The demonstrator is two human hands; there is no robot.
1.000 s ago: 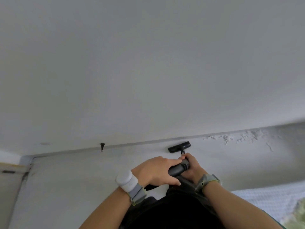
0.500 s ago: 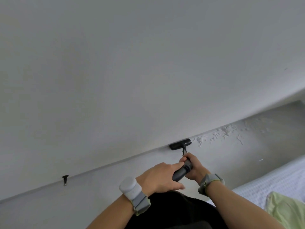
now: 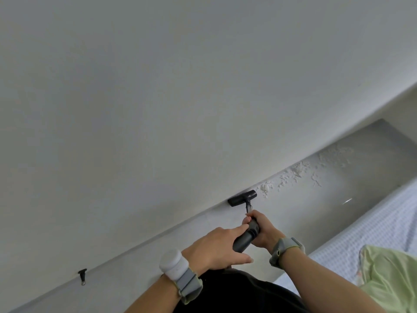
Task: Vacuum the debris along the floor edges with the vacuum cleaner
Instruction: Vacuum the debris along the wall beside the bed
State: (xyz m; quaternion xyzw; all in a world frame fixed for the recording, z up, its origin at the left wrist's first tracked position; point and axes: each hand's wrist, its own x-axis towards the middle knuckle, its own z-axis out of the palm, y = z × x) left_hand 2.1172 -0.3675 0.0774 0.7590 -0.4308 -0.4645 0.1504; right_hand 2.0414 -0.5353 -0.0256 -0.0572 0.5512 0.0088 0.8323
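While both hands held the black cylindrical plastic vacuum wand (image 3: 244, 239), the right hand (image 3: 262, 233) curled round its far part and the left hand (image 3: 214, 248) clasped it lower down, fingers laid over it. Its black T-shaped nozzle (image 3: 242, 198) sat on the grey floor (image 3: 338, 199) against the white wall (image 3: 158, 109), just beside scattered white flaky debris (image 3: 291, 175).

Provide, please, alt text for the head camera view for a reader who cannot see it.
A person's left hand and right hand hold a black vacuum tube, its nozzle set at the edge where the floor meets the wall, beside white flaky debris. A pale textured cloth and green fabric lie at lower right.
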